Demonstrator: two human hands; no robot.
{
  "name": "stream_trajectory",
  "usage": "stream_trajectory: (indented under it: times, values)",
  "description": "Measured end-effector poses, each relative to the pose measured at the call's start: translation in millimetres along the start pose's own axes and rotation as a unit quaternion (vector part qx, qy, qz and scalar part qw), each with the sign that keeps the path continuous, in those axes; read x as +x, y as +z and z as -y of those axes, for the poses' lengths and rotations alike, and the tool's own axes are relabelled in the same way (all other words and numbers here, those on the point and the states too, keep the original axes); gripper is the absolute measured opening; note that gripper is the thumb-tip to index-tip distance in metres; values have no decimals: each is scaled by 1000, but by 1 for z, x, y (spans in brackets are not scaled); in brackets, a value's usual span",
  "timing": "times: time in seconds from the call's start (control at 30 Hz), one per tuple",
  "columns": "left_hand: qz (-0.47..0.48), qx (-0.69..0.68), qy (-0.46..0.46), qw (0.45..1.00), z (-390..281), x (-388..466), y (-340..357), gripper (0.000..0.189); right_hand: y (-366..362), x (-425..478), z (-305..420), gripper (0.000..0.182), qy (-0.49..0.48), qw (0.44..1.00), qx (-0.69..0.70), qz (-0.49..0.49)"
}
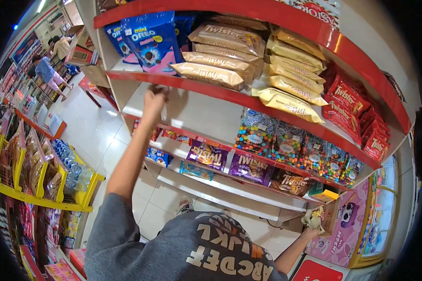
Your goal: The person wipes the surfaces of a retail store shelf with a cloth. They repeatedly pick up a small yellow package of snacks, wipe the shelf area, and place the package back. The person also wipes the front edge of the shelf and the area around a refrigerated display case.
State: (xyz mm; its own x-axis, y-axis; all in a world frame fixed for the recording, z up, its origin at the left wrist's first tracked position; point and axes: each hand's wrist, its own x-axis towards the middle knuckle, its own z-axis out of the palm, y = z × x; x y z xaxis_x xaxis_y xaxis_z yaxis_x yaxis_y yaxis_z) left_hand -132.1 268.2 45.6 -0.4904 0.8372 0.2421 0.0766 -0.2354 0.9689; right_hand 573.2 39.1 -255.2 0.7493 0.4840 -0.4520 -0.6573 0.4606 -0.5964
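My left hand [155, 97] reaches into the middle shelf [204, 112], just under the red front edge of the shelf above. Its fingers are blurred and partly in shadow, so whether they hold anything is unclear. Low on the right, my right hand [313, 230] grips a crumpled beige cloth [313, 220] beside a cardboard box. Above my left hand stand blue mini Oreo bags [151, 44]. Gold Twister wafer packs [211, 73] are stacked to their right. Clear bags of colourful candy balls [256, 131] stand on the right part of the middle shelf.
Purple Twister Minis bags [249, 168] and other snacks sit on lower shelves. Red Twister packs [344, 112] fill the right end. A yellow rack [45, 196] with snacks and water bottles stands left. A glass-door cooler [379, 207] is at right. Two people [49, 72] are farther back.
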Motion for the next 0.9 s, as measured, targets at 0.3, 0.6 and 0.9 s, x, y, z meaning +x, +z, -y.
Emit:
stream_trajectory:
  times: [0.3, 0.6, 0.9]
  values:
    - [102, 229, -11, 968, 76, 130, 7, 35, 53, -103, -7, 44, -55, 995, -58, 57]
    - [100, 242, -1, 965, 78, 143, 38, 30, 58, -157, -7, 36, 41, 997, -1, 63]
    - [114, -164, -224, 954, 34, 81, 42, 25, 132, -263, -39, 66, 117, 965, -60, 228]
